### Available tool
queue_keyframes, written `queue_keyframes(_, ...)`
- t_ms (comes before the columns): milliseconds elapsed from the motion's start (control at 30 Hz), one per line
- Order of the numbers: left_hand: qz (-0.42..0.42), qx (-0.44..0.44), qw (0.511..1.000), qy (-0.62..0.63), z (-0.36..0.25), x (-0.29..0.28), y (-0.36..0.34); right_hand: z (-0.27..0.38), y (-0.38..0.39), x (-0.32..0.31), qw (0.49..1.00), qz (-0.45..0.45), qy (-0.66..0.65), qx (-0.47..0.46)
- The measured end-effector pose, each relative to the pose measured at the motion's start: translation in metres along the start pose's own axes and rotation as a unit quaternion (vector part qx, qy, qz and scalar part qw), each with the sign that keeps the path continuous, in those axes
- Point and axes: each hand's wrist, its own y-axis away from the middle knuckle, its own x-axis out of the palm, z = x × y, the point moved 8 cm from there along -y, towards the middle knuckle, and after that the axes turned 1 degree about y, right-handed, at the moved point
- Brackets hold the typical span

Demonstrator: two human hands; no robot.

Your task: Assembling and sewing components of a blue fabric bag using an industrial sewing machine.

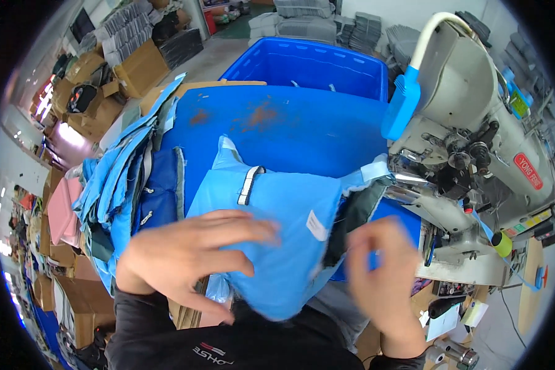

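A light blue fabric piece [277, 228] with a striped strap, a small white label and a dark lining along its right side lies at the front of the blue tabletop [290, 142]. My left hand [188, 259] is over its lower left part, fingers spread and holding nothing. My right hand [382, 271], blurred by motion, is by the piece's right edge with fingers curved; whether it grips anything is unclear. Stacked blue fabric pieces [114, 191] lie to the left, some darker blue with small cords.
An industrial sewing machine [450, 80] with a blue-and-white attachment occupies the right. A blue plastic bin [302, 61] stands beyond the table. Cardboard boxes [139, 65], pink pieces [65, 209] and gray stacked bundles [302, 28] fill the background and left.
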Motion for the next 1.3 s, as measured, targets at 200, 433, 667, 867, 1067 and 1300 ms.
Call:
queue_keyframes(200,-0.092,-0.053,0.994,-0.039,0.057,0.043,-0.121,-0.088,-0.008,0.002,0.973,-0.083,0.024,0.212)
queue_keyframes(433,-0.043,-0.193,0.974,-0.113,0.1,0.096,-0.124,-0.099,0.004,0.02,0.969,-0.126,-0.048,0.206)
queue_keyframes(667,-0.158,-0.06,0.961,-0.218,0.069,0.085,-0.117,-0.094,0.017,0.04,0.966,-0.125,-0.127,0.188)
queue_keyframes(867,-0.089,-0.05,0.96,-0.262,0.055,0.08,-0.134,-0.104,0.017,0.038,0.967,-0.106,-0.13,0.194)
queue_keyframes(1067,-0.048,-0.065,0.949,-0.306,0.059,0.089,-0.135,-0.096,-0.009,0.014,0.978,-0.076,0.051,0.187)
queue_keyframes(1300,-0.087,-0.106,0.955,-0.262,0.07,0.089,-0.138,-0.1,-0.007,0.019,0.975,-0.151,-0.001,0.16)
